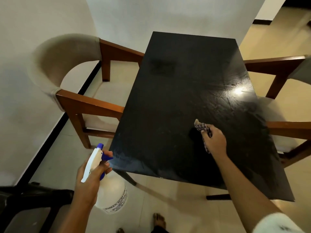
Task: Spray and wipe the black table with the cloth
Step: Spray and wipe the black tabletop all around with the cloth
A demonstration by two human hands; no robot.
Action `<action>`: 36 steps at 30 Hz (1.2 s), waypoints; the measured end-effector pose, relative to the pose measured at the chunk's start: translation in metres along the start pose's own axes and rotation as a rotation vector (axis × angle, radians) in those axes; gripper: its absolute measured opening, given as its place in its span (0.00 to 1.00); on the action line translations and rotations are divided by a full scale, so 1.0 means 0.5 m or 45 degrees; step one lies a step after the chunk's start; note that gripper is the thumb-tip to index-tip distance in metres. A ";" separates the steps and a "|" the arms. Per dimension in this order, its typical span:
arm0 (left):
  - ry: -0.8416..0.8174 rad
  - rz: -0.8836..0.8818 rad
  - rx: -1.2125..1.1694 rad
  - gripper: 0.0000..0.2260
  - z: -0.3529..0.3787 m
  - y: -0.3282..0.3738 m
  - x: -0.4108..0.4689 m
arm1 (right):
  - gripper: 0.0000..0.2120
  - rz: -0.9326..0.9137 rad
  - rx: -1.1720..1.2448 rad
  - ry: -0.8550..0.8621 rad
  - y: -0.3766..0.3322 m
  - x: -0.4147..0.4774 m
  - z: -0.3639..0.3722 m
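Observation:
The black table fills the middle of the head view, its right half shiny with wet streaks. My right hand is over the near right part of the tabletop, closed around a checked cloth that sticks out toward the far side. My left hand grips a white spray bottle with a blue nozzle and trigger, held just off the table's near left corner, nozzle pointing at the tabletop.
A wooden armchair with beige padding stands at the table's left, against the white wall. Another wooden chair is pushed in on the right. A dark object lies at the lower left. My bare feet are on the tiled floor.

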State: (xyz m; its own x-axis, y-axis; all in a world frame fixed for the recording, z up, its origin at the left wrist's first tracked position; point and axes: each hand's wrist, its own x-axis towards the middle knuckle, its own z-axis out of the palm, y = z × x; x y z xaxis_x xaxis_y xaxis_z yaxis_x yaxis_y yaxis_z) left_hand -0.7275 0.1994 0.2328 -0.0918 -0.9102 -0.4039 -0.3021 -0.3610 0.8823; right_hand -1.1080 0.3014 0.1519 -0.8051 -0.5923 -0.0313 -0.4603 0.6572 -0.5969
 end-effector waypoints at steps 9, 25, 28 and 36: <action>0.031 0.049 0.003 0.16 -0.033 -0.033 -0.007 | 0.28 -0.572 -0.212 -0.297 -0.190 -0.104 0.221; -0.024 0.172 -0.039 0.20 -0.062 -0.047 -0.024 | 0.06 -0.117 0.689 -0.983 -0.192 -0.359 0.137; -0.033 0.168 -0.031 0.14 -0.053 -0.064 -0.025 | 0.09 0.169 0.711 -0.541 -0.109 -0.313 0.030; -0.012 0.097 -0.045 0.21 -0.026 -0.071 -0.040 | 0.18 0.077 0.040 0.017 0.029 -0.254 0.038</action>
State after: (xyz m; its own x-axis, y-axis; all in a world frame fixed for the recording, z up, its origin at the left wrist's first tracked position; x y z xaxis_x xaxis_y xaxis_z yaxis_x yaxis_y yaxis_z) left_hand -0.7026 0.2281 0.2125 -0.1225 -0.9334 -0.3372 -0.2601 -0.2977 0.9185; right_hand -1.0054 0.3772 0.1321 -0.8362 -0.5455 -0.0575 -0.3987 0.6765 -0.6192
